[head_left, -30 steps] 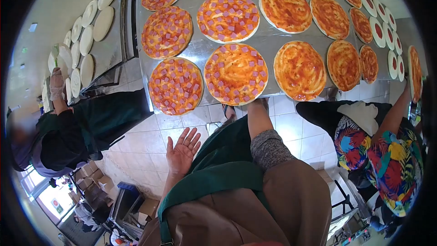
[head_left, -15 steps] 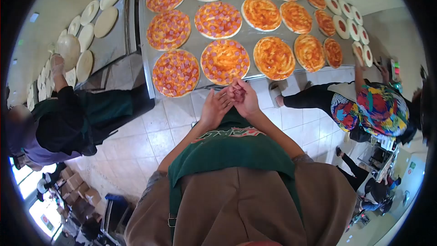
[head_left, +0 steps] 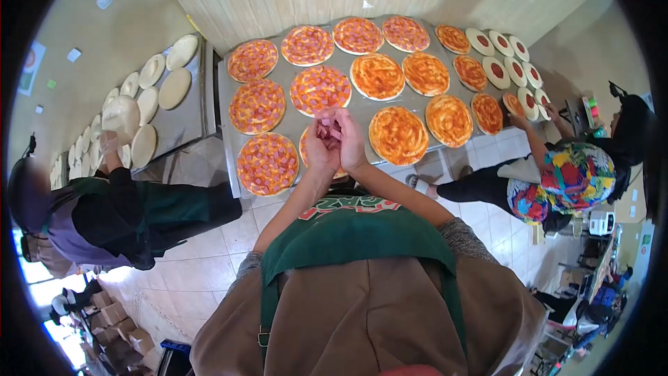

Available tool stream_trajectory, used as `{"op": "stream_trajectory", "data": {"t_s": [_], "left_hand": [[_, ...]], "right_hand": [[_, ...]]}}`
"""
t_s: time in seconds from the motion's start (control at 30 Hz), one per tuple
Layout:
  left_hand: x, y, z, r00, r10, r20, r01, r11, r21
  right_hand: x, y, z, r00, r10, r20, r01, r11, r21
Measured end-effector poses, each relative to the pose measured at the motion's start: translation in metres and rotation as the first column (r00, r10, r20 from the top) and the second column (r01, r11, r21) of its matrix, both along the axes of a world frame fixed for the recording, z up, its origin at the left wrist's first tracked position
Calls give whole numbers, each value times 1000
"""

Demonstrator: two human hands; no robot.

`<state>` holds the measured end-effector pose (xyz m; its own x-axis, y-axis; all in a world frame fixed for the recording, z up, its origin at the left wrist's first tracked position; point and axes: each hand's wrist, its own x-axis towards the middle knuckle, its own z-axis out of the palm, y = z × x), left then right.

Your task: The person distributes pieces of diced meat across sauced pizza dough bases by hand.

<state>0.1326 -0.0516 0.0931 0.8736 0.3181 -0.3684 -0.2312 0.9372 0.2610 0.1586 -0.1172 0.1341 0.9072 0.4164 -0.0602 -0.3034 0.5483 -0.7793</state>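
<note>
Over the front of the metal table, my left hand (head_left: 321,150) and my right hand (head_left: 350,141) are cupped together. Pinkish ham pieces (head_left: 331,134) show between the palms, held by both hands. Below my hands, a pizza (head_left: 303,145) is mostly hidden. A ham-topped pizza (head_left: 268,164) lies to the left, one with sauce only (head_left: 398,136) to the right. Just beyond my fingers is another ham-topped pizza (head_left: 320,90).
The metal table (head_left: 351,108) bears several pizzas, with pale dough rounds (head_left: 515,71) at its right end. There a person in a colourful shirt (head_left: 581,175) handles rounds. At left, another person (head_left: 115,216) works at a second table (head_left: 189,108) with dough rounds.
My hands have moved forward and slightly left over the pizzas and now cup together around the ham. The view has tilted up, showing more wall.
</note>
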Motion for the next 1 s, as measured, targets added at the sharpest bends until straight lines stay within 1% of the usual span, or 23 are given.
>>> {"op": "stream_trajectory", "data": {"t_s": [0.07, 0.1, 0.17, 0.2, 0.27, 0.3, 0.37, 0.4, 0.47, 0.5, 0.53, 0.57, 0.6, 0.67, 0.7, 0.73, 0.8, 0.83, 0.9, 0.93, 0.97, 1.0], "left_hand": [[14, 5, -7, 1000, 5, -14, -5, 1000, 10], [20, 5, -6, 1000, 11, -23, -11, 1000, 12], [34, 6, -6, 998, 63, -28, -64, 997, -40], [37, 6, -6, 995, 90, -35, -93, 993, -70], [39, 2, 6, 991, 131, 41, -125, 984, -130], [41, -1, 15, 985, 153, 82, -138, 977, -162], [42, -8, 31, 973, 227, 34, -217, 959, -184], [42, -9, 33, 966, 260, 9, -254, 948, -190], [40, -6, 20, 955, 291, 47, -274, 935, -223], [39, -6, 20, 953, 298, 61, -276, 932, -236], [41, -6, 20, 951, 299, 79, -271, 929, -251], [46, -6, 20, 955, 292, 61, -279, 947, -159], [48, -7, 20, 958, 276, 78, -264, 954, -139], [52, -8, 22, 961, 252, 115, -242, 965, -97], [57, -5, 20, 963, 268, 35, -265, 962, -71], [60, -3, 17, 970, 241, 36, -238, 969, -72], [59, -4, 16, 980, 196, 34, -193, 978, -83], [58, -5, 18, 983, 183, 3, -182, 979, -89], [56, -6, 20, 985, 160, -63, -165, 981, -101], [55, -4, 19, 987, 159, -38, -162, 981, -103], [49, 1, 14, 987, 158, -26, -160, 981, -112], [47, 6, 10, 987, 161, -6, -160, 980, -117]], "right_hand": [[12, 4, -8, 993, -25, -114, 22, 999, -29], [16, 4, -1, 997, 4, -75, -3, 1000, 9], [27, 2, 24, 998, 60, 6, -61, 995, 80], [34, -1, 31, 992, 121, 27, -123, 988, 91], [53, -11, 38, 968, 240, 69, -246, 963, 106], [62, -12, 37, 966, 226, 123, -236, 969, 72], [78, -18, 32, 952, 205, 229, -211, 978, 2], [85, -22, 26, 931, 229, 286, -204, 972, -114], [90, -33, 13, 884, 273, 381, -145, 932, -331], [84, -42, 37, 888, 315, 335, -143, 881, -450], [78, -45, 32, 876, 305, 373, -97, 870, -484], [72, -45, 25, 860, 296, 416, -46, 856, -516], [69, -45, 25, 839, 291, 460, 9, 838, -545], [69, -49, 29, 720, 295, 628, 155, 814, -559], [73, -48, 28, 648, 301, 700, 229, 800, -555], [75, -47, 26, 571, 311, 760, 298, 783, -545], [75, -47, 23, 621, 352, 700, 264, 747, -610], [76, -47, 21, 641, 373, 671, 245, 729, -639], [75, -46, 13, 698, 335, 633, 189, 766, -614], [76, -46, 9, 724, 317, 612, 161, 785, -598], [75, -46, 4, 839, 329, 433, -22, 816, -578], [81, -49, 1, 904, 352, 242, -191, 840, -508]]}}
